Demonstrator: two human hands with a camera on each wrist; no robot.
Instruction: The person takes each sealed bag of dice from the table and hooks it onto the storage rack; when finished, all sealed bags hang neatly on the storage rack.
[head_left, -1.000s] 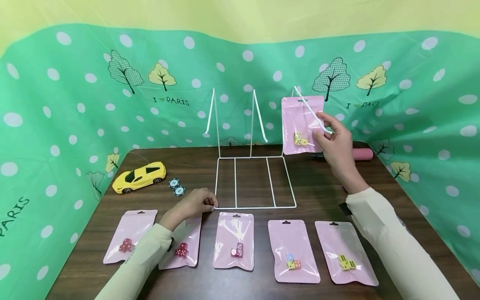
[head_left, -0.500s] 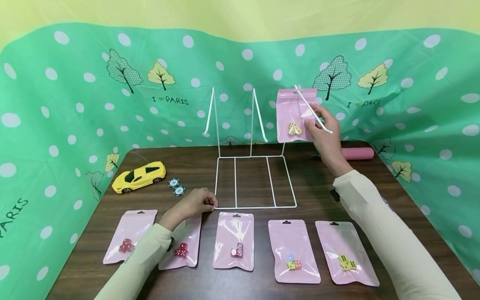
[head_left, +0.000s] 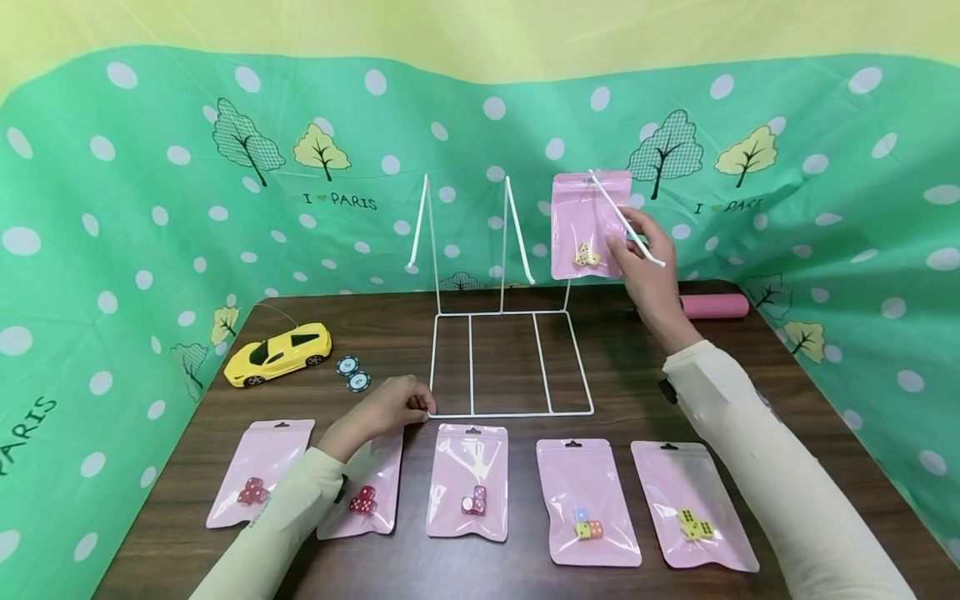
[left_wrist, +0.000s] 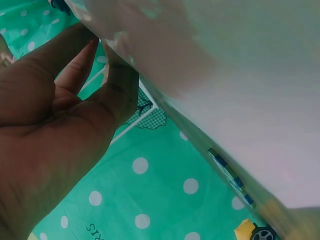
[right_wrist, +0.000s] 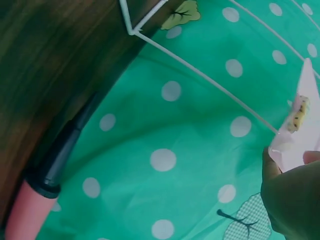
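Note:
My right hand (head_left: 651,267) pinches the right edge of a pink zip pouch (head_left: 573,208) with pale yellow dice inside. The pouch is raised above the table, upright, at the right hook (head_left: 627,218) of a white wire display rack (head_left: 510,414). This hook runs in front of the pouch, its base end overlapping the pouch's top near the hang hole. In the right wrist view, the pouch (right_wrist: 300,145) appears nearly edge-on between thumb and fingers. My left hand (head_left: 386,412) grips the rack's front left corner; a pink pouch fills much of the left wrist view.
Several pink pouches with dice, such as the middle pouch (head_left: 465,458), lie in a row along the table's front. A yellow toy car (head_left: 281,354) and two poker chips (head_left: 358,382) sit left. A pink pump (head_left: 714,306) lies back right. Polka-dot cloth (head_left: 360,250) surrounds the table.
My right hand has carried the pouch up, slightly left and back along the right hook, toward its base end. My left hand has stayed at the rack's corner.

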